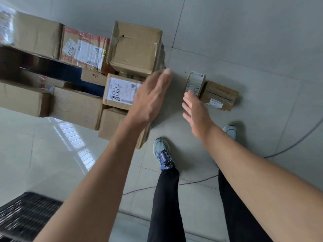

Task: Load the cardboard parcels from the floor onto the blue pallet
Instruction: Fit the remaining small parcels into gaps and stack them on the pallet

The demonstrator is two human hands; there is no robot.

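Several cardboard parcels are stacked at the left, with dark blue pallet (70,72) showing in the gaps between them. A large plain box (134,48) tops the stack's right end, and a labelled box (120,90) sits just below it. Two small parcels stand apart on the floor: one with a white label (195,81) and a brown one (219,95) beside it. My left hand (150,100) reaches out flat, fingers straight, in front of the stack. My right hand (194,109) is open, its fingertips close to the white-labelled parcel. Neither hand holds anything.
My two feet in light sneakers (163,154) stand on the grey tiled floor. A thin cable (279,152) runs across the tiles behind them. A dark grated mat (22,217) lies at the bottom left.
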